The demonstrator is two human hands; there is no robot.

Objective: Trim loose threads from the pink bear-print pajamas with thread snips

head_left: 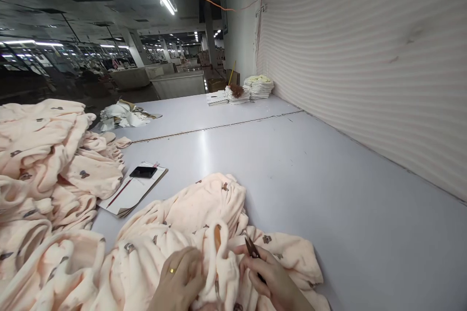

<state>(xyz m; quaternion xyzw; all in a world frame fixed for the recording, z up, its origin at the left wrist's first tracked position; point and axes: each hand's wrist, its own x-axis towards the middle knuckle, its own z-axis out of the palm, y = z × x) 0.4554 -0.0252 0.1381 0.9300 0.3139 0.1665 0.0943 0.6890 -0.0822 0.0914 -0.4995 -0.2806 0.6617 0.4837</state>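
A pale pink fleece garment (204,204) printed with small brown bear-like figures lies bunched before me. My left hand (178,277), with a gold ring on one finger, is closed on the fleece; its fingertips are partly hidden in the folds. Thread snips (252,249) with dark blades rest in my right hand (268,272), whose fingers curl round them. The blades point up and away from me, just right of a raised loop of fleece. This right hand is also against the garment.
A heap of similar fleece (40,141) fills the left side. Beyond my garment, a clipboard (127,199) bears paper, a red pen and a black phone (143,172). Scraps (124,115) and stacked papers (258,87) lie farther back. Striped sheeting (346,53) borders the table (292,170) on the right.
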